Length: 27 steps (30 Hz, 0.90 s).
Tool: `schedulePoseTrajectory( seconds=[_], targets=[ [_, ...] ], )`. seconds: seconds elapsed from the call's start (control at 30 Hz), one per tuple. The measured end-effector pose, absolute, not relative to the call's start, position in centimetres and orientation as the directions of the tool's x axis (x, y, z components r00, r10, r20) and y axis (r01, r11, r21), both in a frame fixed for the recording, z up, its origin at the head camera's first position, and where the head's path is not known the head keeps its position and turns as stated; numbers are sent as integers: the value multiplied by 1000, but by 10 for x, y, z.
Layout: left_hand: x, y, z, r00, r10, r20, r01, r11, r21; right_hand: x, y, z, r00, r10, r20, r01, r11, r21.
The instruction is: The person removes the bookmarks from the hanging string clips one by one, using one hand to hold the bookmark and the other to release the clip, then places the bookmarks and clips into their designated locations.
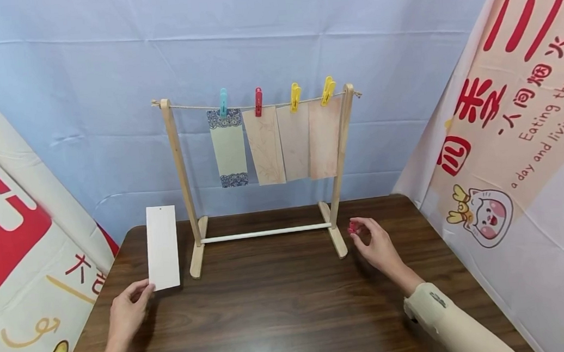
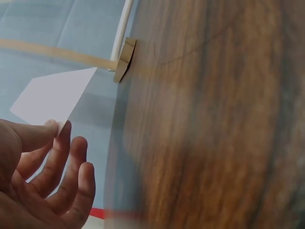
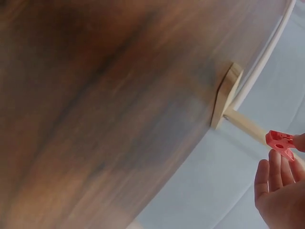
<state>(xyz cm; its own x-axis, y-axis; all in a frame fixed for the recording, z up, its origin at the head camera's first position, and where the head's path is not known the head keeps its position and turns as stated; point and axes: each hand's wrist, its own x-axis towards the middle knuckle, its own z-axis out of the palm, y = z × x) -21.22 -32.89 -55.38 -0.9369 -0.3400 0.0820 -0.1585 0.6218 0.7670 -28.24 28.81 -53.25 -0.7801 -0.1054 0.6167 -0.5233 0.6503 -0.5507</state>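
Table [image 1: 281,307]: we see dark wood under both hands, reaching from the wrists back to the rack.
Rack [image 1: 185,193]: a wooden frame with a string on top stands beyond and between our hands; its right foot is just left of the right hand.
Hung cards [image 1: 275,144]: four hang from the string above and beyond the hands, each under a coloured peg.
White card [image 1: 162,247]: it stands upright above the left hand, just left of the rack's left post.
Left hand [image 1: 124,312]: thumb and forefinger pinch the white card's lower corner; the other fingers are spread loose.
Right hand [image 1: 377,243]: the fingertips grip a red clip [image 1: 353,227], held above the table beside the rack's right foot.
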Motion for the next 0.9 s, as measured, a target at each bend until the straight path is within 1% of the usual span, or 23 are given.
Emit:
schedulePoseTrajectory(
  seconds=[0.3, 0.43, 0.67, 0.9],
  targets=[
    [-217, -335, -554, -948, -316, 23, -190, 625, 758, -285, 297, -537, -821, -83, 565, -457, 690, -562],
    [-217, -339, -551, -954, -299, -7, -206, 638, 742, -287, 297, -540, -825, -76, 559, -448, 690, -568],
    [-220, -341, -550, -965, -263, 7, -181, 682, 708, -291, 298, -538, -853, -64, 518, -400, 718, -569],
    [-221, -341, -553, -970, -243, 8, -170, 701, 692, -288, 302, -540, -880, -40, 474, -342, 745, -572]
  ],
)
